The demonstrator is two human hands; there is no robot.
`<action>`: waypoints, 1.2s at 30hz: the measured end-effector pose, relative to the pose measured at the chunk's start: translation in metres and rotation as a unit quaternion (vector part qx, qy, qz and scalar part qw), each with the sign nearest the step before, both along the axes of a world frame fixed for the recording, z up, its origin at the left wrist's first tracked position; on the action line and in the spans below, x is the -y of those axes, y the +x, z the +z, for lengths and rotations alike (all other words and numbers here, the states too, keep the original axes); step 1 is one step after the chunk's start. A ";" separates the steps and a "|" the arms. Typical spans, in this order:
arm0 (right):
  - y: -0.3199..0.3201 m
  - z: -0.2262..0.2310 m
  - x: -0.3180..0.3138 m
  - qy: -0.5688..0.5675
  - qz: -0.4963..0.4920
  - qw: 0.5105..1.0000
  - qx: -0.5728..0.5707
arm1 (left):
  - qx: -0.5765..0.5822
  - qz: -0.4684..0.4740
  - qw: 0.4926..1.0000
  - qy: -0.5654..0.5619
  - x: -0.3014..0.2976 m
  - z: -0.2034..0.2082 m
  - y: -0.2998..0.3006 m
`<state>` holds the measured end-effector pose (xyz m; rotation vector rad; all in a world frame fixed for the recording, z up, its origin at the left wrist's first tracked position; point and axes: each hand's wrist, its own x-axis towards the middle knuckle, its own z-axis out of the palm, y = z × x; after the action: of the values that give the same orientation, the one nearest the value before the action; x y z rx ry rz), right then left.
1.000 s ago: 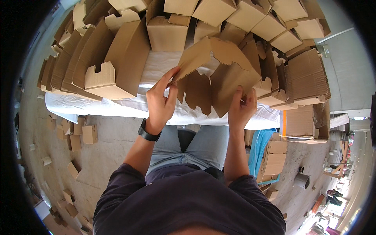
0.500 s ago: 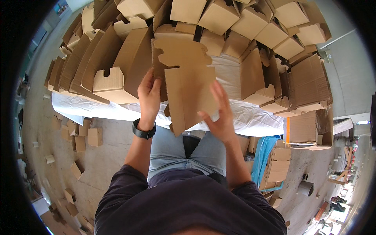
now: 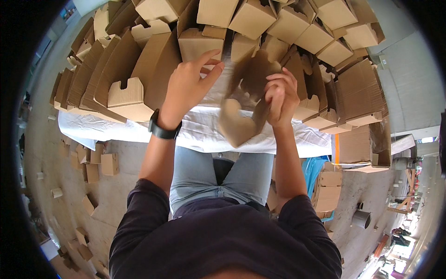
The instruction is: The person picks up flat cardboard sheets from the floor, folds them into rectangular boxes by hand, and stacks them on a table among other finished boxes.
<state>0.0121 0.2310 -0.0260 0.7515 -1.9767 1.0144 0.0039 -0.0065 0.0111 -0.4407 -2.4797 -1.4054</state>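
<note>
A brown cardboard box [image 3: 258, 76], partly folded and smeared by motion, hangs above the white cloth in front of me. My right hand [image 3: 282, 96] grips its right side, fingers curled over the edge. One notched end flap [image 3: 238, 124] points toward me. My left hand [image 3: 193, 81] is raised to the left of the box and apart from it, holding nothing, with its fingers spread toward the right. A dark watch band [image 3: 163, 126] circles my left wrist.
White cloth [image 3: 200, 130] covers the table. Open cardboard boxes stand in rows at the left [image 3: 126, 95] and right [image 3: 309, 109], with more stacked behind [image 3: 253, 18]. Small boxes [image 3: 110, 164] lie on the floor at left. A blue plastic sheet [image 3: 312, 167] hangs beside cardboard at right.
The cardboard has gone from a flat-looking panel to a turned, partly folded box. My left hand has let go and moved up; my right hand has taken hold of the right side.
</note>
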 end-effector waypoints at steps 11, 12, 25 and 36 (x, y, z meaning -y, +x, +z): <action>-0.005 -0.003 -0.009 -0.070 -0.015 0.997 0.021 | -0.003 -0.170 0.985 0.039 -0.004 -0.055 0.006; -0.006 -0.003 -0.009 -0.071 -0.010 0.997 0.018 | -0.029 -0.196 0.979 0.040 -0.007 -0.052 0.006; 0.000 -0.001 -0.003 0.010 0.079 0.997 -0.003 | -0.227 -0.277 0.922 -0.144 -0.020 -0.005 -0.002; 0.006 0.045 -0.035 0.105 -0.171 0.969 -0.147 | -0.289 -0.190 0.935 -0.078 0.005 -0.010 0.005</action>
<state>0.0183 0.2659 0.0186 0.6026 -1.8824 0.4661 0.0091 -0.0113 0.0012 -1.2264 -2.0793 -0.9898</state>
